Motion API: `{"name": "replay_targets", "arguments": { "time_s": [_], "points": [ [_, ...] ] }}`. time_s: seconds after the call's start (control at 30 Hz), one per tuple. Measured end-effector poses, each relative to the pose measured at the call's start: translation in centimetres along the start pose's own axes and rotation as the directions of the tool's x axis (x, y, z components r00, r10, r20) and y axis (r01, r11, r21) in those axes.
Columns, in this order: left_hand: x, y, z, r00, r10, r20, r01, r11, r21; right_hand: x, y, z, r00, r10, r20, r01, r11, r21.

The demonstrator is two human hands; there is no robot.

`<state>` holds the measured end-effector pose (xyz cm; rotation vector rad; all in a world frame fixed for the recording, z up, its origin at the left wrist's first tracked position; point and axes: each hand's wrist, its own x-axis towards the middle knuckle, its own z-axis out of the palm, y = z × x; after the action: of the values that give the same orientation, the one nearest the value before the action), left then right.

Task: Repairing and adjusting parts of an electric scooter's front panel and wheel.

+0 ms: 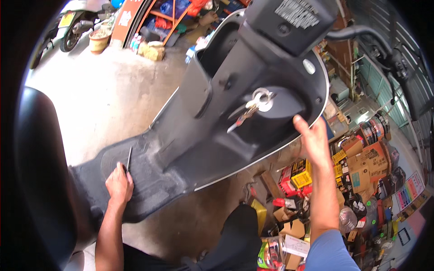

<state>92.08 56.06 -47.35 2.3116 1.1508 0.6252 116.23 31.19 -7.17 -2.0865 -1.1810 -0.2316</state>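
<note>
While closed around a thin dark tool (129, 160), left hand (119, 184) rests on scooter floorboard mat (149, 180). Keys (246, 113) hanging in ignition, panels not yet removed. Right hand (313, 137) open, fingers gripping leg-shield edge (289, 147).

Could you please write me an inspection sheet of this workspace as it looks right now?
Surface: grey concrete floor, stained, under the dark scooter.
Job's things: thin dark tool held upright on the scooter's floorboard mat; keys hang from the ignition on the leg shield.
Clutter: cardboard boxes and packages piled on the right; a bucket far left.
Hands: left hand grips the tool; right hand rests on the leg shield's rim.
Cables: nothing seen.
Surroundings: another scooter upper left, orange shelving at the top.
</note>
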Motion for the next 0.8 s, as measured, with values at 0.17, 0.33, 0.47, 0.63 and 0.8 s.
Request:
{"name": "replay_targets", "arguments": {
  "time_s": [0.17, 0.33, 0.47, 0.63, 0.8],
  "points": [
    [0.3, 0.4, -0.4, 0.999, 0.001, 0.042, -0.002, 1.000, 0.022, -0.3, -0.8, 0.5, 0.997, 0.071, -0.038, -0.070, 0.997, 0.042],
    [0.3, 0.2, -0.5, 0.998, -0.017, 0.063, 0.013, 0.998, 0.065, -2.1, -0.1, 2.8, 0.975, 0.057, -0.216, -0.035, 0.994, 0.102],
    [0.3, 0.1, -0.7, 0.996, -0.036, 0.077, 0.031, 0.997, 0.067, -5.9, 4.7, 4.8, 0.973, 0.076, -0.220, -0.009, 0.956, 0.293],
    [0.6, 0.6, -0.2, 0.995, -0.036, 0.094, 0.036, 0.999, 0.006, -12.1, 12.7, 11.4, 0.929, 0.370, -0.013, -0.333, 0.850, 0.408],
    [0.4, 0.2, -0.7, 0.988, -0.074, 0.133, 0.072, 0.997, 0.013, -12.7, 14.3, 15.6, 0.845, 0.502, 0.184, -0.517, 0.680, 0.519]
  ]
}}
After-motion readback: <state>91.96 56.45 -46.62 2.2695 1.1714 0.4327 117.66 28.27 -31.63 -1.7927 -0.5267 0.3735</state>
